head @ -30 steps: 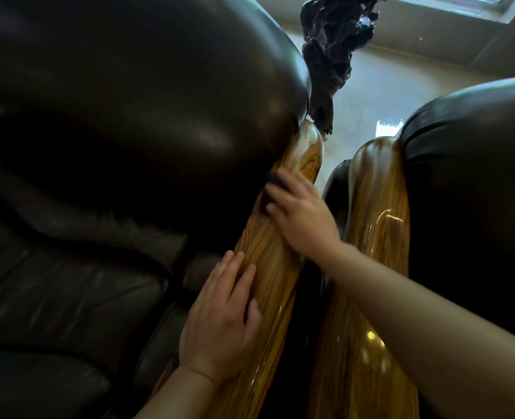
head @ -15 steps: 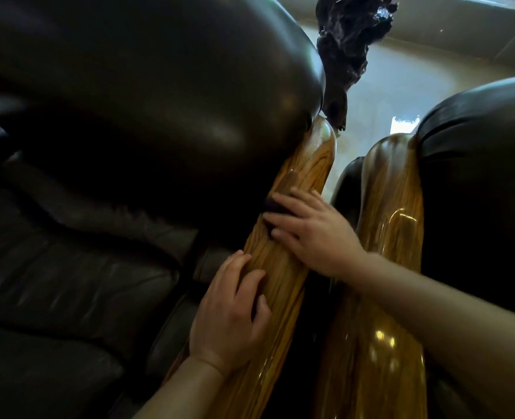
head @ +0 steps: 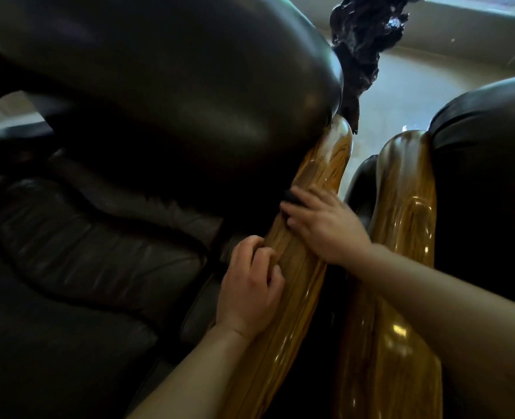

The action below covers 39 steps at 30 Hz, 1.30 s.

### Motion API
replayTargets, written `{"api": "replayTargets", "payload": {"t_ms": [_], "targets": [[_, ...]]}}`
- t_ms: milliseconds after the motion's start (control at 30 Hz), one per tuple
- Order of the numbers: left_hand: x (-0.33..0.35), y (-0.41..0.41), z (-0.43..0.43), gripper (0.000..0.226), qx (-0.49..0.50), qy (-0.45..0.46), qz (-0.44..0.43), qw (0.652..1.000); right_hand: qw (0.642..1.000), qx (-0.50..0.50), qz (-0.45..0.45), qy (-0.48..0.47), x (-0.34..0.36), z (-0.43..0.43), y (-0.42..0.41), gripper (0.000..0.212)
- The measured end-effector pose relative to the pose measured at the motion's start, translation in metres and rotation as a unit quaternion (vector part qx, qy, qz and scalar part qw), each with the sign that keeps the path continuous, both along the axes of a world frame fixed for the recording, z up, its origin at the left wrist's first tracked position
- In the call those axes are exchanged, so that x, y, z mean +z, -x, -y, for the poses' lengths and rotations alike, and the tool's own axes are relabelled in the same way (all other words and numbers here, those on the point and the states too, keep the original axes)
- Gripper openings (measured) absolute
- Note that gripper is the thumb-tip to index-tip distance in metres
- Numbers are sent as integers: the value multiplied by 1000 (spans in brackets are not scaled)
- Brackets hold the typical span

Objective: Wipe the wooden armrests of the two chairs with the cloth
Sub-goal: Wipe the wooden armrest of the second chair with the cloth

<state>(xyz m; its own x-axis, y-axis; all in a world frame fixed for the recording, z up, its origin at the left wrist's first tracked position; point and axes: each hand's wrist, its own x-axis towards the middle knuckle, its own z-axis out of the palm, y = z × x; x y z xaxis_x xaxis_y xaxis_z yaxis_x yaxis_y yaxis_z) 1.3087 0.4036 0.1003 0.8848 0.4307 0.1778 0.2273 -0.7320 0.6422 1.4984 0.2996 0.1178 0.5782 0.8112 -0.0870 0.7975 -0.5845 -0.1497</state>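
Observation:
Two glossy wooden armrests run side by side up the middle of the view. On the left armrest [head: 319, 176] my right hand [head: 325, 225] lies flat, pressing a dark cloth [head: 291, 198] against the wood; only a small edge of the cloth shows past my fingertips. Lower on the same armrest my left hand [head: 250, 291] rests on its inner edge with the fingers curled, holding nothing. The right armrest [head: 407, 207] stands untouched, just right of my right wrist.
The left chair's dark leather backrest [head: 174, 86] bulges over its seat cushion [head: 84, 252]. The second chair's leather back [head: 492, 146] fills the right side. A dark carved wooden piece [head: 362, 46] stands behind the armrests on the pale floor [head: 401, 95].
My right hand has slid with the cloth down the left armrest toward me. My left hand's fingers have curled in from flat.

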Motion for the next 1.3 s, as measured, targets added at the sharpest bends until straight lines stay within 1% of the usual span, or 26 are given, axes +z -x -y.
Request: {"api": "replayTargets", "payload": {"t_ms": [67,100,167,233,267,300,400,467,500,533,567,633,700,733,800,900,1033,1167,1233,1300], "targets": [[-1,32,-4,35,-9,-4,-9,1000,994,-105,-29,7,3,-18,-8,51],[-2,53,-6,38,-9,-2,-18,1000,990,-139,-26,5,2,-25,-2,51],[-8,95,-9,48,-10,7,-47,999,990,-139,12,-3,1,-26,30,52],[-17,129,-9,56,-15,24,-84,996,995,-81,59,-7,-2,-14,80,52],[-21,140,-6,59,-20,30,-92,995,996,-52,65,-9,-6,-6,109,51],[-24,148,-4,61,-24,41,-97,994,998,-24,63,-9,-11,3,139,50],[-26,157,-1,65,-19,93,-101,990,996,89,20,22,-26,29,210,48],[-26,159,-2,65,-13,108,-99,989,987,154,12,44,-24,35,207,47],[-27,161,-2,65,-16,107,-104,989,986,157,17,50,-20,33,193,47],[-27,164,-4,64,-22,105,-111,988,988,141,25,51,-14,29,177,48],[-28,170,-5,63,-26,103,-119,987,993,101,32,47,-8,21,159,49],[-31,183,-6,62,-30,96,-134,986,998,-8,42,42,2,6,127,50],[-33,198,-3,61,-19,96,-145,985,995,-76,52,37,-1,-10,124,51],[-34,205,1,61,-7,102,-148,984,994,-80,64,34,-5,-14,136,51],[-35,216,10,60,22,111,-145,983,996,-33,76,13,-17,-10,179,49],[-35,224,20,57,68,123,-135,981,996,74,54,-22,-37,16,247,47],[-38,242,28,56,120,141,-153,971,991,134,0,-29,-55,33,302,52],[-39,273,38,48,150,101,-207,962,978,202,-48,-5,-63,32,337,49],[-32,291,38,48,177,80,-207,959,971,236,-43,13,-65,27,350,43],[-23,310,37,51,200,53,-197,958,967,248,-38,31,-62,18,359,37]]}}
